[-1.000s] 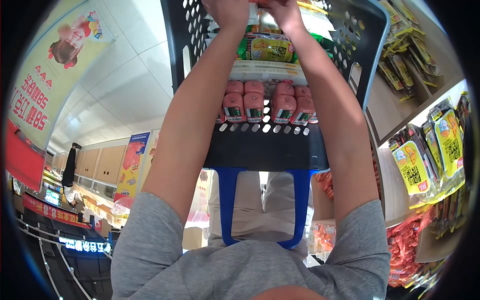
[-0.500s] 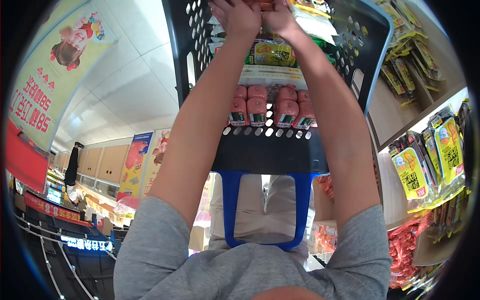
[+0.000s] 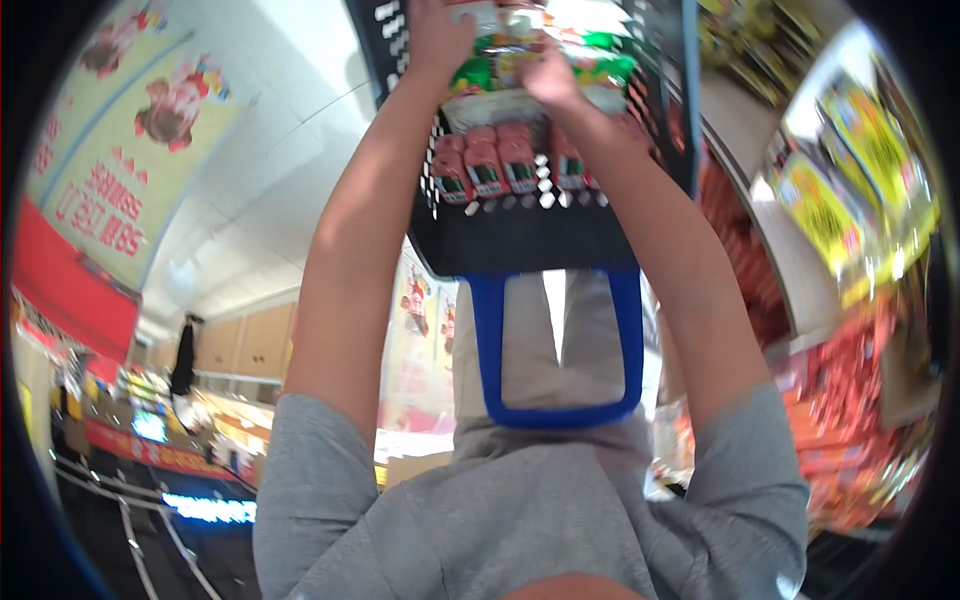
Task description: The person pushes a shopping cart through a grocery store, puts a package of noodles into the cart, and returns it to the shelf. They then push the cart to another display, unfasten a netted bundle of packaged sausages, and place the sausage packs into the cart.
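At the top of the frame: both hands inside a black shopping basket of packaged food.

Observation, from where I stand. The left hand (image 3: 440,40) is at the upper edge of the frame, beside a white-and-red packet (image 3: 475,13); part of it is cut off, and I cannot tell whether its fingers are spread or pinching anything. The right hand (image 3: 550,78), upper centre, is over the green-and-yellow packets (image 3: 478,72). It is smeared by motion blur; whether it grips a packet or only lies against one cannot be told.

All these packets sit within the perforated black basket (image 3: 520,240), upper centre of the frame. A white packet (image 3: 585,15) lies at the top. Below the green-and-yellow packets is a pale packet (image 3: 490,108), then rounded pink packs (image 3: 485,168) with dark labels, in two groups with a gap between; the right forearm covers part of the second group.

Centre to lower centre: the blue handle (image 3: 565,414) loops from the basket's near edge, in front of beige trousers (image 3: 515,350). Bottom: grey T-shirt (image 3: 530,520).

Surroundings: yellow display packets (image 3: 825,215) at right; blurred red-orange bags (image 3: 840,415) at lower right; a pale green poster (image 3: 185,115), inverted in this view, at upper left; wooden cabinets (image 3: 245,345) at left.
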### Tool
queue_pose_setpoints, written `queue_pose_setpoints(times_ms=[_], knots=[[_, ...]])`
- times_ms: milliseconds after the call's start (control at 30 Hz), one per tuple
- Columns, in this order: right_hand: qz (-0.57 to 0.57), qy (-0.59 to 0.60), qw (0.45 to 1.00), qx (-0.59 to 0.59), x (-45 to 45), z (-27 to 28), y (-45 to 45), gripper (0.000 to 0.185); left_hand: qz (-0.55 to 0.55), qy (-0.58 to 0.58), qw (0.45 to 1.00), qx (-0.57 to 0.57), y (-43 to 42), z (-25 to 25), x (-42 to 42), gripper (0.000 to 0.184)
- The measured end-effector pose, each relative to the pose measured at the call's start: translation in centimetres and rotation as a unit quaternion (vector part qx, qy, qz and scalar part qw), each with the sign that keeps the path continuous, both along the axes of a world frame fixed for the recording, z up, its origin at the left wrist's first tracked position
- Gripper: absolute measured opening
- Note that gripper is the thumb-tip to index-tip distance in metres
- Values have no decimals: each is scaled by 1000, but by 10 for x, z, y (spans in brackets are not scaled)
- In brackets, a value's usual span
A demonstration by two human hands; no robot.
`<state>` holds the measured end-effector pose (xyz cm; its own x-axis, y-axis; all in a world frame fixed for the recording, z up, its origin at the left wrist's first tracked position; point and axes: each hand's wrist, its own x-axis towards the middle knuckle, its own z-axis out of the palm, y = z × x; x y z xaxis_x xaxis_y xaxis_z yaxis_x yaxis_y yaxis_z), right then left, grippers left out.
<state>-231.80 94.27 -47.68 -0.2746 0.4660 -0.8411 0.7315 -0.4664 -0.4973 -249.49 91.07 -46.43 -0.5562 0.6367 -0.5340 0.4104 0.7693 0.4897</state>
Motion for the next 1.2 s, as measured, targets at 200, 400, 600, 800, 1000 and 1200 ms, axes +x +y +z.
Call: queue_pose_setpoints(times_ms=[200, 400, 600, 800, 1000, 1200], knots=[[-269, 115, 941, -172, 48, 243, 12, 33, 206, -356, 905, 109, -20, 195, 52, 59], [-476, 281, 827, -104, 144, 446, -40, 27, 260, -560, 773, 148, -36, 357, 108, 37], [-641, 264, 712, -115, 263, 492, -160, 22, 80, -645, 756, 78, -57, 452, 205, 27], [-810, 250, 525, -82, 378, 486, -218, 26, 35, -711, 687, -149, -95, 454, 348, 34], [-744, 442, 494, -84, 440, 463, -214, 34, 26, -705, 668, -238, -73, 452, 461, 36], [-729, 437, 525, -32, 431, 464, -214, 31, -15, -653, 713, -257, -53, 444, 481, 37]])
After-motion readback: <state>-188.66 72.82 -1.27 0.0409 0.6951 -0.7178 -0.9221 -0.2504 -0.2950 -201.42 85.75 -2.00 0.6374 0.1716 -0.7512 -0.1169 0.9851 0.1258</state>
